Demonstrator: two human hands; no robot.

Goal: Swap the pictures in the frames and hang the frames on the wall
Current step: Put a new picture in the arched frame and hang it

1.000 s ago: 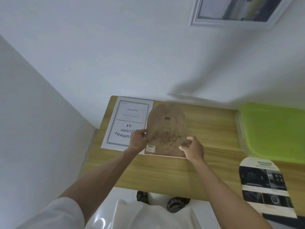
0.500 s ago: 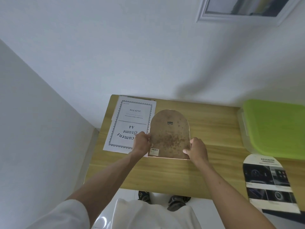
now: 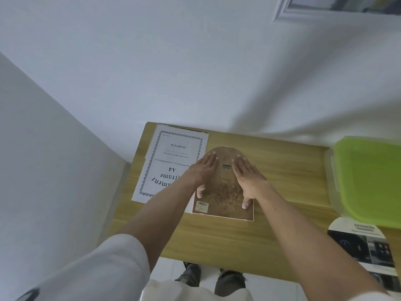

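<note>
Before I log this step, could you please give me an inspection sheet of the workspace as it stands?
Surface: wooden table, against a white wall.
Job's things: arched frame lying back-side up, hanger at its top; A4 document sheet beside it, partly under it; arched printed picture at the right edge; framed picture on the wall.
Clutter: clear bin with green lid.
Grippers: left hand and right hand flat on the frame's back, fingers spread.
Cables: nothing seen.
Surroundings: white floor, the person's shoes below the table edge.
</note>
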